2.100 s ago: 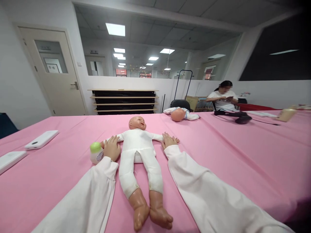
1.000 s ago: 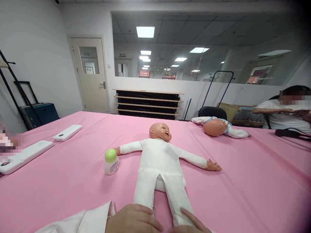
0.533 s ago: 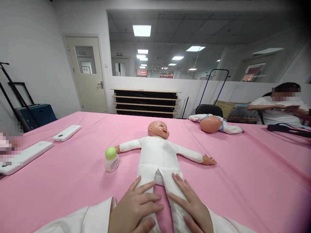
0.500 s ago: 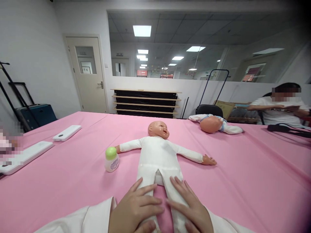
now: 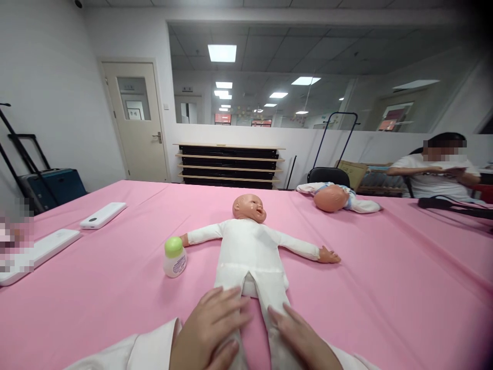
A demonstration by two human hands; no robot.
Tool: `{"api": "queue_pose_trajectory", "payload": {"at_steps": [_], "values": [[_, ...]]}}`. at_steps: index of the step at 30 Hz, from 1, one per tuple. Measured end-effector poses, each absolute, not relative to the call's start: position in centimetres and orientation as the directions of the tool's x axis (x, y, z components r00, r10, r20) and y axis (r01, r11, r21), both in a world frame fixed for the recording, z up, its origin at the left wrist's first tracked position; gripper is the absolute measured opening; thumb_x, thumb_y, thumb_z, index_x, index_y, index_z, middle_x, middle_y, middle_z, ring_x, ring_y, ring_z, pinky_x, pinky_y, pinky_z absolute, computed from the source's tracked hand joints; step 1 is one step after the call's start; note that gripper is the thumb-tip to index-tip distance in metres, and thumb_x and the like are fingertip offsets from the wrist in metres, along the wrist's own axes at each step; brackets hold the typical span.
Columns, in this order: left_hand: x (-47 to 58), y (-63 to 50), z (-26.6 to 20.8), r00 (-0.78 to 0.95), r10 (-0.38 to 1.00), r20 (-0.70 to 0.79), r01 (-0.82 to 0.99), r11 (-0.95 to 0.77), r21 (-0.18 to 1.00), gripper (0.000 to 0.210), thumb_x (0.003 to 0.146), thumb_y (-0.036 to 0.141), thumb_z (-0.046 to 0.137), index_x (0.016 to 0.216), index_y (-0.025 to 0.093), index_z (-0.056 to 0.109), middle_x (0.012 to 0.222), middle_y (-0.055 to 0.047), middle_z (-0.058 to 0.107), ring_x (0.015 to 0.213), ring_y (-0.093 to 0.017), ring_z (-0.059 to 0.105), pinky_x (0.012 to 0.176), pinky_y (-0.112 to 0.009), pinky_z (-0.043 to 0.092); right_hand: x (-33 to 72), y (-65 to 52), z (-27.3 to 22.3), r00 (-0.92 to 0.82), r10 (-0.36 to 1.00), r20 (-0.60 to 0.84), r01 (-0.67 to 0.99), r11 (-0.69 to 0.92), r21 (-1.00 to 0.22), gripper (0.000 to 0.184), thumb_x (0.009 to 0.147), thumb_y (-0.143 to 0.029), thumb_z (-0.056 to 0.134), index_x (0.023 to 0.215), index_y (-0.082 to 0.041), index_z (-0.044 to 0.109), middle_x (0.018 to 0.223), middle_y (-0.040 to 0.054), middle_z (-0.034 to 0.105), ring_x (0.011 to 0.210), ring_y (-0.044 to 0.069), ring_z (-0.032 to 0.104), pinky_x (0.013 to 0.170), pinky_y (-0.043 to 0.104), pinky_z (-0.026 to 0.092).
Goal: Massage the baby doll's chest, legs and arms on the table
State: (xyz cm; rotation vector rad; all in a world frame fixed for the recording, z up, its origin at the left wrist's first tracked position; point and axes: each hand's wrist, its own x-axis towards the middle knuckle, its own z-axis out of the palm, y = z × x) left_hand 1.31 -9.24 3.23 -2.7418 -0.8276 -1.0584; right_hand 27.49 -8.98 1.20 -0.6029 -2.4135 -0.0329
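On its back on the pink-covered table (image 5: 127, 308) lies a baby doll (image 5: 250, 246) in white clothing, arms spread and head turned to the right. My left hand (image 5: 211, 326) rests over the doll's leg on the left, its fingers extended and somewhat blurred. Over the other leg lies my right hand (image 5: 298, 334), fingers stretched out and the tips on the white cloth. Neither hand holds anything. The doll's feet are out of sight at the bottom edge. A small white bottle with a green cap (image 5: 175, 257) stands upright beside the doll's hand on the left.
Two white devices (image 5: 103, 215) lie on the table's left side. A second doll (image 5: 332, 198) lies at the far edge, and a black strap (image 5: 454, 205) at the far right. Behind the table are a black chair (image 5: 329, 177) and a seated person (image 5: 435, 167).
Both hands have slid down the doll's legs, towards me. The right hand's fingers are closer together than before. The view has shifted slightly; the doll and bottle stay in place.
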Motion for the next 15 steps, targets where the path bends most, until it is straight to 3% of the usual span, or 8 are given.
{"api": "queue_pose_trajectory", "payload": {"at_steps": [3, 6, 11, 15], "values": [[1.7, -9.2, 3.2, 0.554, 0.618, 0.559, 0.664, -0.732, 0.152, 0.037, 0.09, 0.031, 0.041, 0.125, 0.024, 0.049, 0.134, -0.004, 0.046, 0.129, -0.021, 0.036, 0.102, -0.041, 0.04, 27.5, -8.6, 1.3, -0.562, 0.572, 0.598, 0.589, 0.784, -0.197, 0.051, 0.094, -0.035, 0.033, 0.141, -0.016, 0.029, 0.143, 0.0091, 0.025, 0.133, 0.019, 0.024, 0.111, 0.035, 0.023], [1.9, -9.3, 3.6, 0.635, 0.61, 0.473, 0.627, -0.765, 0.145, 0.031, 0.09, 0.03, 0.042, 0.116, 0.027, 0.056, 0.129, 0.0, 0.052, 0.13, -0.023, 0.034, 0.104, -0.045, 0.037, 27.0, -8.5, 1.5, -0.555, 0.6, 0.577, 0.621, 0.76, -0.193, 0.049, 0.095, -0.039, 0.029, 0.139, -0.018, 0.035, 0.144, 0.0068, 0.023, 0.135, 0.02, 0.02, 0.112, 0.037, 0.019], [1.8, -9.1, 3.8, 0.762, 0.418, 0.495, 0.425, -0.899, 0.105, 0.025, 0.09, 0.029, 0.043, 0.108, 0.022, 0.06, 0.104, 0.002, 0.067, 0.12, -0.015, 0.048, 0.112, -0.038, 0.024, 26.4, -8.9, 2.0, -0.716, 0.417, 0.56, 0.479, 0.877, -0.04, 0.05, 0.094, -0.051, 0.024, 0.122, -0.024, 0.054, 0.137, 0.0022, 0.039, 0.133, 0.021, 0.026, 0.112, 0.045, 0.008], [1.7, -9.1, 3.1, 0.774, 0.258, 0.578, 0.263, -0.962, 0.078, 0.02, 0.091, 0.025, 0.043, 0.101, 0.018, 0.059, 0.099, 0.003, 0.069, 0.108, -0.007, 0.056, 0.109, -0.021, 0.028, 26.4, -8.7, 2.7, -0.831, 0.235, 0.504, 0.329, 0.938, 0.105, 0.03, 0.093, -0.04, 0.042, 0.112, -0.025, 0.059, 0.122, -0.0024, 0.055, 0.126, 0.013, 0.039, 0.113, 0.038, 0.0]]}}
